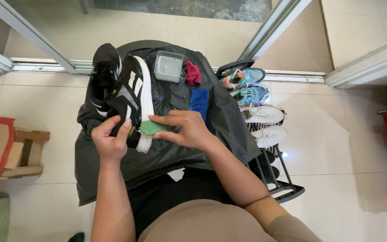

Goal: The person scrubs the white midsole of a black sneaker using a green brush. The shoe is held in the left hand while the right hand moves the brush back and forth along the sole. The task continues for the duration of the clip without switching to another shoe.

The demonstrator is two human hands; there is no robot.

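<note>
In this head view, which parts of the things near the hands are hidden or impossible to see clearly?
- Green sponge: partly covered by the right hand.
- Black and white shoe: its heel end is hidden by the left hand.
- Grey plastic box: its contents cannot be seen through the cloudy lid.
- Shoe rack: its lower shelves are hidden by the black sheet and the right arm.

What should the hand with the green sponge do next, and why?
Probably slide the green sponge along the white sole edge of the black shoe. The right hand presses it near the heel end, the left hand steadies the shoe, and the sole's far stretch lies untouched.
</note>
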